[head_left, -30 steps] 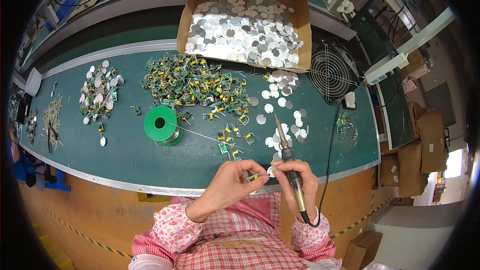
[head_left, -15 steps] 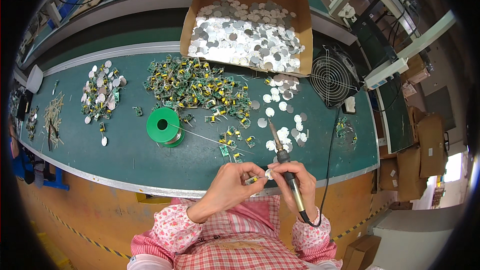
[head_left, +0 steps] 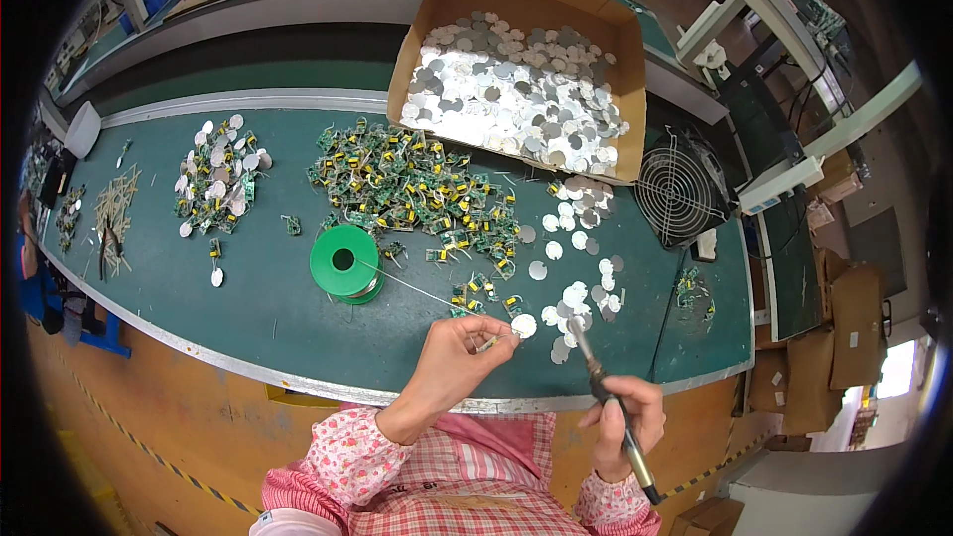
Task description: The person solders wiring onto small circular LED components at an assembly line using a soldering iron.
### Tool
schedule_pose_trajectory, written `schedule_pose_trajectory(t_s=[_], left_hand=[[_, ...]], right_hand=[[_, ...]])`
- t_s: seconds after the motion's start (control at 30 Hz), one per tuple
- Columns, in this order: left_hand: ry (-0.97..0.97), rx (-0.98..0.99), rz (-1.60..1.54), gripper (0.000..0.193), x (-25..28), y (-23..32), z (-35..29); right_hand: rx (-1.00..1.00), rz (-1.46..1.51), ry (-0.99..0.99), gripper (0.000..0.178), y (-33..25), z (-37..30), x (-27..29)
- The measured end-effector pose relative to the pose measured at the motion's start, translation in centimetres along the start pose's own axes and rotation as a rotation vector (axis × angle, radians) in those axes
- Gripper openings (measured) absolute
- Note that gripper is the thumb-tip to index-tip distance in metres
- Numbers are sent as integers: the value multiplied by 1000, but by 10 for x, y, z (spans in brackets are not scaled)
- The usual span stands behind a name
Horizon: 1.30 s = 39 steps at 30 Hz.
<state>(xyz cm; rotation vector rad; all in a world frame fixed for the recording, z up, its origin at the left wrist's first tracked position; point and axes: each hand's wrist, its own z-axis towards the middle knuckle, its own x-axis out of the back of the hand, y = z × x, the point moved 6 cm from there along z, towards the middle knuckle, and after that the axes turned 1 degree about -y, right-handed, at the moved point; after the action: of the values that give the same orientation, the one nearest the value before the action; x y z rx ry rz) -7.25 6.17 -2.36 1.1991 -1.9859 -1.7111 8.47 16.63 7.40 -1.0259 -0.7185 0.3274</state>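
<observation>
My left hand (head_left: 449, 355) pinches a small circuit board (head_left: 486, 344), mostly hidden by the fingers. A round silvery-white disc (head_left: 523, 326) sticks out at the fingertips, seemingly joined to the board. Apart from it, on the right, my right hand (head_left: 627, 419) is wrapped round a soldering iron (head_left: 636, 458), its tip slanting up toward loose discs (head_left: 576, 296) on the table. Solder wire (head_left: 422, 293) runs from a green spool (head_left: 342, 261) toward my left hand. Between spool and hand lie a few boards with yellow parts (head_left: 475, 290).
A large pile of boards (head_left: 412, 184) lies mid-table, below a cardboard box (head_left: 625, 129) of discs. Boards with discs (head_left: 218, 174) are heaped at left, beside thin sticks (head_left: 117, 208) and pliers (head_left: 103, 248). A round-grilled fan (head_left: 680, 189) stands at right. Other people's arms show at the far edge.
My right hand has drawn away rightward with the soldering iron, letting go of the disc it was touching. My left hand still holds the board. The whole view has shifted slightly.
</observation>
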Motion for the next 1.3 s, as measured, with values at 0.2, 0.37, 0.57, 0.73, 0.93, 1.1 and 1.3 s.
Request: schedule_pose_trajectory(t_s=[0.2,0.37,0.57,0.73,0.93,1.1,1.3], left_hand=[[17,47,-94,15,-1,9,-2],[15,59,-85,14,-1,10,-3],[4,70,-48,13,-2,8,-4],[12,54,-98,14,-3,10,-6],[44,71,-115,15,1,5,-7],[6,119,-35,16,0,7,-8],[-128,105,222,13,-1,11,-35]], right_hand=[[-30,26,-110,31,0,-3,-4],[-2,77,-173,29,-1,-3,-10],[19,85,-170,22,4,-2,-13],[-30,77,-165,23,0,-1,-15],[-155,187,-112,26,7,-10,-19],[-156,301,129,36,13,-19,-3],[-184,234,166,37,17,-15,-6]])
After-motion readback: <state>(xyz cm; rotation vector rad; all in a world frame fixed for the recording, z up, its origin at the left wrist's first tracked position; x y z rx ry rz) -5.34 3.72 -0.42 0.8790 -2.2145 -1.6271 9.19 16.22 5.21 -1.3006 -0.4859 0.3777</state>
